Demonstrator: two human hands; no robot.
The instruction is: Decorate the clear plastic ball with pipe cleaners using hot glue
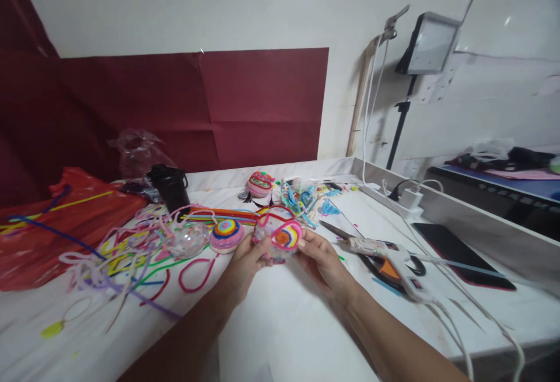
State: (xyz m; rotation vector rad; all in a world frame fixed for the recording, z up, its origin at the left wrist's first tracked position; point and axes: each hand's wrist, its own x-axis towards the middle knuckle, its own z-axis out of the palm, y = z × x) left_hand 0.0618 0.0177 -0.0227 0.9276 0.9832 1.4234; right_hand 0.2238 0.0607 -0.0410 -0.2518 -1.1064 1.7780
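Note:
A clear plastic ball [278, 232] decorated with pink, yellow, white and orange pipe cleaners is held up between both hands, over the white table. My left hand [247, 256] grips its left side, thumb at the front. On the right side, the fingers and thumb of my right hand [324, 259] press against it. Just left of my left hand lies a round pipe-cleaner piece [226, 235] with coloured rings on a pink base. Beside that sits another clear ball [188, 241]. A pink decorated ball [261, 184] with dark tassels stands farther back.
Loose pipe cleaners [109, 259] spread across the left, near a red plastic bag [65, 224] and a black cup [169, 186]. Blue scraps [306, 195] lie behind my hands. To the right are a hot glue gun [398, 265], scissors [339, 231], a phone [461, 253] and trailing cables.

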